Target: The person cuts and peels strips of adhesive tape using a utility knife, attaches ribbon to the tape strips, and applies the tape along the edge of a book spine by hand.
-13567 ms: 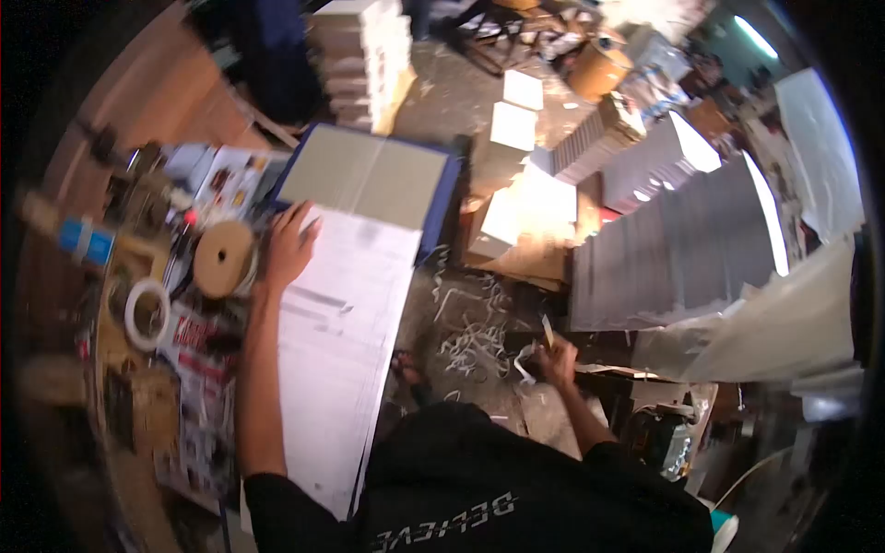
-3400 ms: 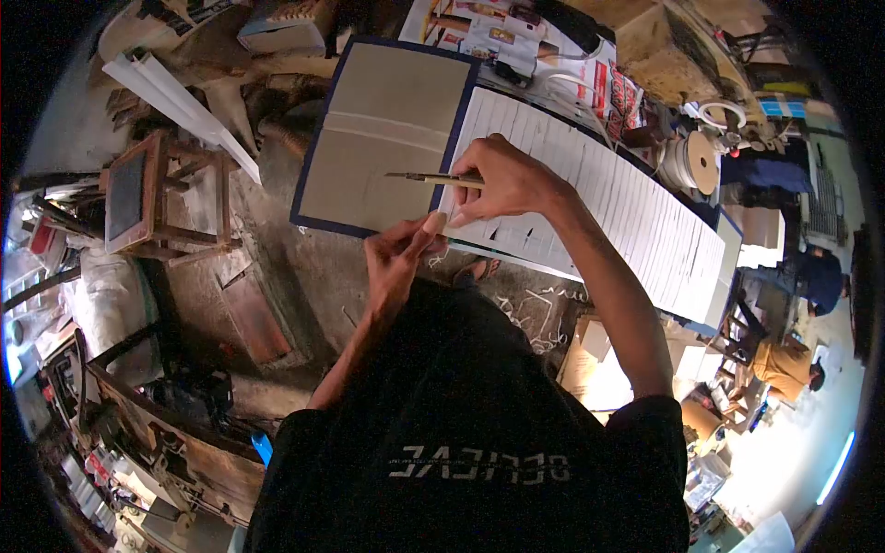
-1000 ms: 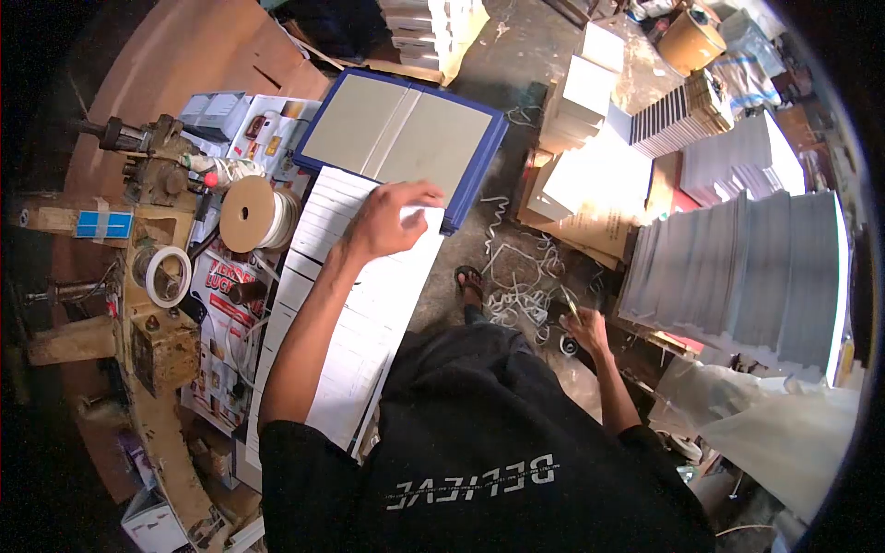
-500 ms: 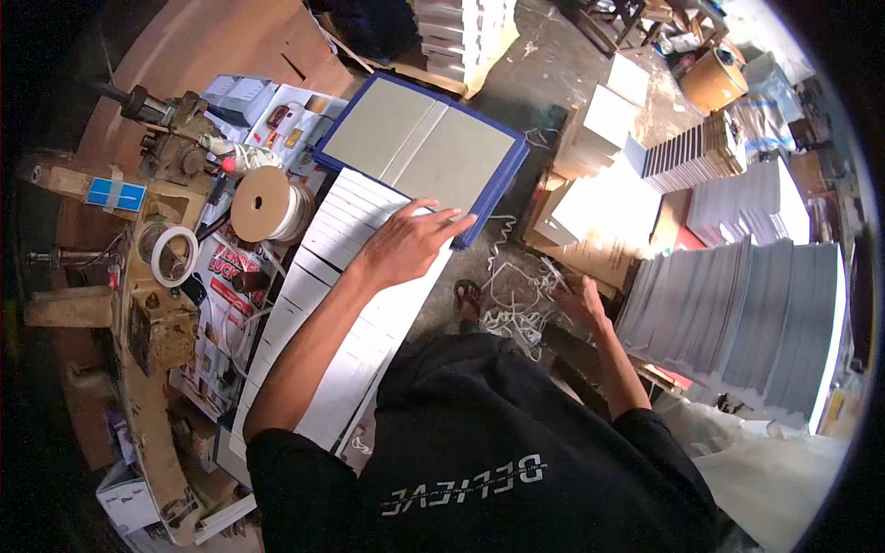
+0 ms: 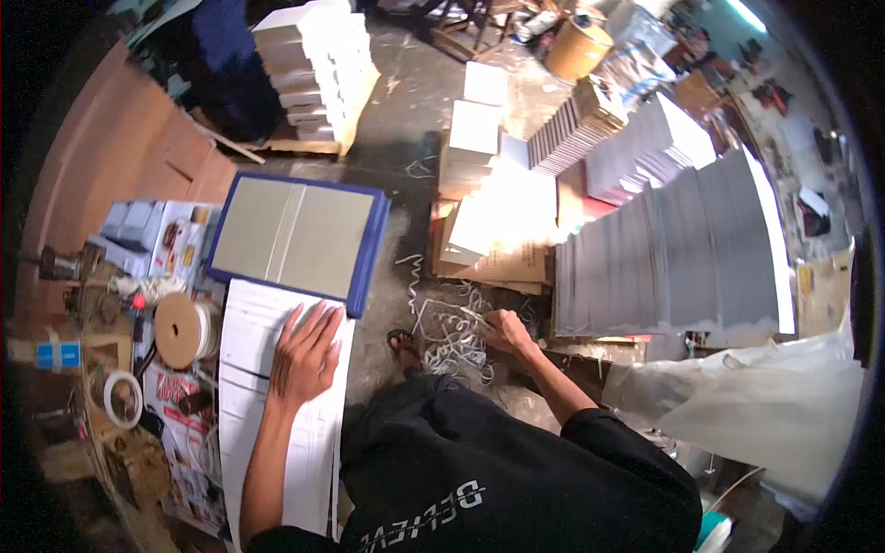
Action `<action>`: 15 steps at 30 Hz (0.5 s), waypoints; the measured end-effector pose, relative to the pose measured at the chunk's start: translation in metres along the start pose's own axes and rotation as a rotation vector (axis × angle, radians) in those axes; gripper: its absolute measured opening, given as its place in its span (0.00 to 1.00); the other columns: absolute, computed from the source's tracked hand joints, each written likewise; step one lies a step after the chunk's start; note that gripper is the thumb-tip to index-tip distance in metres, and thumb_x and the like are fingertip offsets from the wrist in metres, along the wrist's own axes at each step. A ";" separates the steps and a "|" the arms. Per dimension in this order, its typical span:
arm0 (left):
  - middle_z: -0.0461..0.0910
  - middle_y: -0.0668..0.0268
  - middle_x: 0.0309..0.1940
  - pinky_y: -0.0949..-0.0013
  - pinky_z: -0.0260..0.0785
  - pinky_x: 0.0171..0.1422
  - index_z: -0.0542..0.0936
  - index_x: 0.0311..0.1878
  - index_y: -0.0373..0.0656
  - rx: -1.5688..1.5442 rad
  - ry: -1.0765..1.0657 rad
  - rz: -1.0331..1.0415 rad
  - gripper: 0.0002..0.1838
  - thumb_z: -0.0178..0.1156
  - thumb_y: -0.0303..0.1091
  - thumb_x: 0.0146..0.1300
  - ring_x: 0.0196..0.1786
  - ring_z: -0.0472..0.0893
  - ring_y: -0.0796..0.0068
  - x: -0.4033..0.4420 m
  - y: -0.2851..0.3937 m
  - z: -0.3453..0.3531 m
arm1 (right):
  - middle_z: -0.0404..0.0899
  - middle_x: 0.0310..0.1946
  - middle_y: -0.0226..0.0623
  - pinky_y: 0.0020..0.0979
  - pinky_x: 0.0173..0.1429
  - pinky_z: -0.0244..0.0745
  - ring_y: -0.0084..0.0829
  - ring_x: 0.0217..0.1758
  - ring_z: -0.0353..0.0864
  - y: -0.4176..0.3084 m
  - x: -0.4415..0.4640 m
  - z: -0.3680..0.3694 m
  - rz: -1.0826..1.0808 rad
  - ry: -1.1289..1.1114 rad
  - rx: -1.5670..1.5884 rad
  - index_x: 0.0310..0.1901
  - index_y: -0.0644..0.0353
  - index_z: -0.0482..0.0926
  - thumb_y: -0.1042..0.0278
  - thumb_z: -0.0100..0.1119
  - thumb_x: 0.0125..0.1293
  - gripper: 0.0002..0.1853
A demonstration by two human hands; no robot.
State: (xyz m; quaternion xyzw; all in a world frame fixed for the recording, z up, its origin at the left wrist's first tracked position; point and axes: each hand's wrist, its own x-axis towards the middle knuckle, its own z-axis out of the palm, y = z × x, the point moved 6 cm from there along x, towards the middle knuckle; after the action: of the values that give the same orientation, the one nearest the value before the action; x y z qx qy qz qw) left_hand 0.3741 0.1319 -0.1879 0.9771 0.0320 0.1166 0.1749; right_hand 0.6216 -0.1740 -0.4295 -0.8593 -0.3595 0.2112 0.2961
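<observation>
My left hand (image 5: 309, 355) lies flat, fingers stretched out, on a long row of white paper blocks (image 5: 244, 433) with thin dark gaps between them. Just beyond its fingertips is a stack of opened blue book covers (image 5: 373, 241), grey board facing up. My right hand (image 5: 507, 330) is out to the right above the floor, closed around what looks like a pair of scissors (image 5: 476, 316), partly hidden by the fingers. Curled white strips (image 5: 452, 341) lie on the floor below it.
A spool of white tape (image 5: 184, 330) and a metal machine (image 5: 97, 318) stand on the left. On the right are tall paper stacks (image 5: 673, 253), bound blocks (image 5: 576, 124) and a plastic sheet (image 5: 737, 387). More paper piles (image 5: 309, 69) stand on a pallet behind.
The view has swung right. My left hand has drawn back from the blue covers' edge onto the white blocks. My right hand still holds the scissors out to the side.
</observation>
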 end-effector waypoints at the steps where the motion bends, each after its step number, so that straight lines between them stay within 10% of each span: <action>1: 0.80 0.55 0.61 0.48 0.54 0.78 0.75 0.66 0.35 0.007 0.025 -0.024 0.25 0.56 0.29 0.65 0.71 0.72 0.57 -0.006 0.004 -0.001 | 0.82 0.24 0.51 0.39 0.35 0.76 0.33 0.26 0.80 -0.017 0.003 -0.016 0.012 0.015 -0.004 0.39 0.65 0.85 0.57 0.69 0.60 0.17; 3: 0.81 0.55 0.60 0.47 0.55 0.78 0.76 0.65 0.35 0.036 0.090 -0.118 0.24 0.57 0.28 0.65 0.71 0.73 0.57 -0.023 0.015 -0.009 | 0.82 0.21 0.42 0.36 0.32 0.74 0.26 0.26 0.79 -0.039 0.022 -0.045 0.306 -0.015 0.084 0.37 0.67 0.86 0.49 0.65 0.66 0.23; 9: 0.83 0.52 0.54 0.48 0.63 0.70 0.80 0.58 0.34 0.058 0.419 -0.561 0.19 0.58 0.25 0.64 0.61 0.80 0.51 -0.109 0.068 -0.015 | 0.81 0.25 0.33 0.27 0.30 0.71 0.21 0.25 0.74 -0.090 0.103 -0.064 -0.008 0.221 0.561 0.47 0.64 0.86 0.62 0.60 0.71 0.14; 13: 0.87 0.57 0.42 0.59 0.76 0.51 0.85 0.49 0.39 -0.133 0.652 -0.802 0.13 0.64 0.26 0.61 0.43 0.86 0.60 -0.168 0.106 0.006 | 0.79 0.34 0.31 0.26 0.35 0.72 0.22 0.32 0.73 -0.309 0.111 -0.073 -0.136 -0.217 0.427 0.60 0.60 0.80 0.75 0.55 0.72 0.17; 15: 0.87 0.57 0.40 0.61 0.76 0.50 0.85 0.48 0.39 -0.199 0.709 -0.978 0.12 0.65 0.27 0.61 0.42 0.86 0.60 -0.197 0.127 0.014 | 0.79 0.36 0.33 0.24 0.35 0.70 0.20 0.30 0.71 -0.385 0.095 -0.028 -0.559 -0.305 0.360 0.65 0.59 0.76 0.81 0.53 0.71 0.22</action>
State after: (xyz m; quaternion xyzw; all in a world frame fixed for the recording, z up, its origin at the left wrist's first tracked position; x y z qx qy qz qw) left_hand 0.1894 -0.0124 -0.1991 0.7296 0.5222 0.3434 0.2775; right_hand 0.5103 0.1050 -0.1683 -0.6204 -0.5776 0.3080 0.4319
